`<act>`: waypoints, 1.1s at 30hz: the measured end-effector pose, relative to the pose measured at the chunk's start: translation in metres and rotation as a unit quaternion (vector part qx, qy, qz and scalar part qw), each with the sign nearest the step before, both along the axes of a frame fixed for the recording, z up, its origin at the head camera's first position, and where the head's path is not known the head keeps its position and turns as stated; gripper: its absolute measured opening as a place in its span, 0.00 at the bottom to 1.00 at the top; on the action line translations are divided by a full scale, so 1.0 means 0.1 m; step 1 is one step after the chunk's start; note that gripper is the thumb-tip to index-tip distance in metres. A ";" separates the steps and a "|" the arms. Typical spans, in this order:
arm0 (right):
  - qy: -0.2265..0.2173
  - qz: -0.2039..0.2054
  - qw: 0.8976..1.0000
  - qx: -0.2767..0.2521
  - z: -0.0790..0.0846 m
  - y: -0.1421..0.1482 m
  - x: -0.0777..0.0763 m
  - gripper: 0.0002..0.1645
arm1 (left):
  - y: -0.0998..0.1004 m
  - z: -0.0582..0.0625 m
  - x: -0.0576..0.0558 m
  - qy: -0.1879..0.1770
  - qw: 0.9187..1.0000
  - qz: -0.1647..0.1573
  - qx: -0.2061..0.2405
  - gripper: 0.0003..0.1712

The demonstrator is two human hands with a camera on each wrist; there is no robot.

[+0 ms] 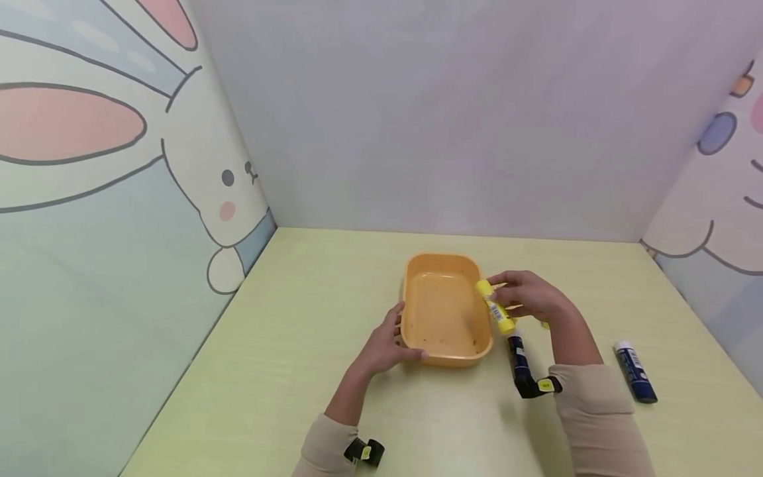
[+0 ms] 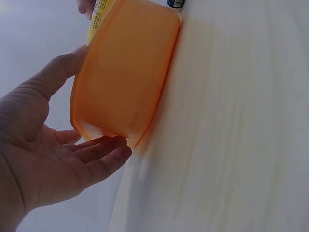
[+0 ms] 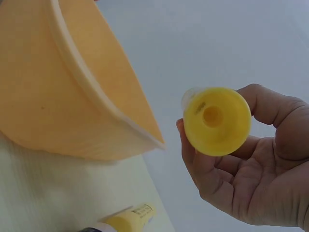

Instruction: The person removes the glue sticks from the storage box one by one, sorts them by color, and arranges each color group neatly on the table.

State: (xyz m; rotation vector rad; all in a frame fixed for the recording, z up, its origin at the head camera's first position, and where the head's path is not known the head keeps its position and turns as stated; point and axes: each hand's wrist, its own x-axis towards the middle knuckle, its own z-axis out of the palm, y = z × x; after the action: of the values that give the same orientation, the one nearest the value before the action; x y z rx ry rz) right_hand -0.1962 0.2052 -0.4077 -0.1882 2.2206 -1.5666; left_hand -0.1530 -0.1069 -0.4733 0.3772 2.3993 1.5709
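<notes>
An orange plastic tray [image 1: 441,360], with nothing but small dark specks inside, sits on the table. My left hand [image 1: 381,348] grips its near left corner, thumb over the rim and fingers along the outer side wall. Above the tray's right rim, my right hand [image 1: 530,296] holds a yellow glue stick [image 1: 496,308] tilted between thumb and fingers. The right wrist view shows the round yellow end of this glue stick [image 3: 216,122] facing the camera, beside the tray wall [image 3: 72,121].
A navy glue stick [image 1: 518,354] with a white cap lies right of the tray, partly behind the wrist strap. Another navy glue stick [image 1: 636,372] lies farther right. A yellow glue stick [image 3: 137,217] rests on the table near the tray. Printed walls enclose the table's back and sides.
</notes>
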 end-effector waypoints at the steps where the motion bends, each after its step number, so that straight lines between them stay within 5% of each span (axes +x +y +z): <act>1: -0.002 -0.003 1.000 0.001 0.00 0.03 0.00 0.34 | 0.00 0.00 0.00 -0.001 1.000 -0.001 -0.001 0.63; 33: -0.058 -0.110 0.992 0.011 -0.27 1.05 0.08 0.43 | 0.01 0.00 -0.04 0.010 1.000 0.001 -0.002 0.62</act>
State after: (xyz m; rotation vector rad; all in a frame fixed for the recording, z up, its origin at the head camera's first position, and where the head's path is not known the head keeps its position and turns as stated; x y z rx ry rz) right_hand -0.1883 0.3101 -0.4343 0.1561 2.2268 -1.6186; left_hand -0.1567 -0.1059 -0.4734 0.3933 2.4188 1.5689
